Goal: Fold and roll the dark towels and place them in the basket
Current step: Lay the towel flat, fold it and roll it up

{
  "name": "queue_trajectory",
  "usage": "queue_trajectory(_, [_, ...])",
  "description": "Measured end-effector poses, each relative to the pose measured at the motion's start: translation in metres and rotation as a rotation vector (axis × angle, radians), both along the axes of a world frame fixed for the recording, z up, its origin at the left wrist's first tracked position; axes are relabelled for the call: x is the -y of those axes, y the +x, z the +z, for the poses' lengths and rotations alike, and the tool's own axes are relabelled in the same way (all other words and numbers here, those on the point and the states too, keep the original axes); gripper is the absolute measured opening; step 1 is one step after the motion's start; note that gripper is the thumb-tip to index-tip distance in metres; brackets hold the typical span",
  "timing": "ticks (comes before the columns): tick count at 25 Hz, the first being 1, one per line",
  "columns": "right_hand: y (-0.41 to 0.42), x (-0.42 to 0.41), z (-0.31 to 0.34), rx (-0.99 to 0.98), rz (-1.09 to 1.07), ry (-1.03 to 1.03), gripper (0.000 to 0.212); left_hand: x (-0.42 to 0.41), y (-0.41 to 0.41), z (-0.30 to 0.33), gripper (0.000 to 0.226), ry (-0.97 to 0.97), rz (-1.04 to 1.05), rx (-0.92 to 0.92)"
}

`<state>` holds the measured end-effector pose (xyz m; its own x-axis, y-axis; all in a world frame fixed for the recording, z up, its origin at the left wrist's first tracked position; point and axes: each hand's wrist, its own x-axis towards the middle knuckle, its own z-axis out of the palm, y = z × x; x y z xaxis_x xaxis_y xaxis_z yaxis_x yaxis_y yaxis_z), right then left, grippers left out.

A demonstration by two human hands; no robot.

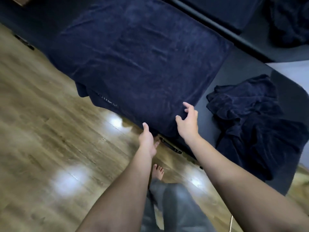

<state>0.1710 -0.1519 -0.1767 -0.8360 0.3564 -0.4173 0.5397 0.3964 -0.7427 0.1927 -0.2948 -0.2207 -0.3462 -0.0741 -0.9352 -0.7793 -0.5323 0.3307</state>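
Observation:
A large dark blue towel [140, 61] lies spread flat over the dark table [237, 74], its near edge hanging over the table's side. My left hand [148, 139] is at that hanging edge near the corner, thumb up against the cloth, fingers hidden underneath. My right hand [188, 121] hovers over the towel's near right corner with fingers spread and loosely bent, holding nothing. A second dark towel [250, 121] lies crumpled on the table to the right. A third dark heap [287, 19] sits at the top right. No basket is in view.
Wooden floor [50, 131] fills the left and bottom, with bright light reflections. My bare foot [158, 171] and grey trouser leg [177, 208] are below the hands. A black bar [205, 19] crosses the upper right of the table.

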Motion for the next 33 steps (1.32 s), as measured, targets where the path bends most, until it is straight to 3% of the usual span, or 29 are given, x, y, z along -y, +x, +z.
queue_trajectory(2, [0.003,0.003,0.004,0.002,0.030,-0.074,0.052,0.000,0.001,0.005,0.055,0.030,0.064,0.029])
queue_trajectory(7, [0.003,0.014,-0.003,-0.029,0.084,-0.249,0.032,-0.014,-0.006,0.010,0.041,0.169,0.251,0.050])
queue_trajectory(11, [-0.014,0.028,0.011,0.003,0.012,-0.611,0.032,-0.023,-0.001,0.007,0.026,0.155,0.488,0.052])
queue_trajectory(13, [-0.010,0.034,0.009,0.079,0.108,-0.702,0.035,-0.020,0.012,-0.002,0.019,0.166,0.682,-0.018])
queue_trajectory(15, [-0.002,0.029,-0.001,0.081,0.371,-0.515,0.040,-0.016,0.022,-0.004,0.021,0.215,0.849,-0.091])
queue_trajectory(19, [0.000,0.001,-0.020,-0.323,1.099,0.250,0.053,-0.008,0.032,-0.004,0.032,0.309,1.033,-0.186])
queue_trajectory(21, [-0.009,-0.012,-0.025,-0.555,1.253,0.627,0.062,-0.002,0.035,-0.005,0.025,0.357,1.110,-0.230])
queue_trajectory(23, [-0.016,-0.021,-0.032,-0.667,1.281,0.849,0.066,0.003,0.039,-0.008,0.009,0.369,1.128,-0.231])
queue_trajectory(25, [-0.017,-0.017,-0.036,-0.740,1.298,0.942,0.057,0.010,0.044,-0.011,0.007,0.348,1.125,-0.191])
queue_trajectory(29, [-0.015,0.000,-0.039,-0.936,1.283,1.010,0.012,0.022,0.057,-0.006,0.014,0.334,1.128,-0.226])
queue_trajectory(33, [-0.015,0.008,-0.022,-0.940,1.183,0.898,0.022,0.033,0.059,0.000,0.035,0.332,1.193,-0.323])
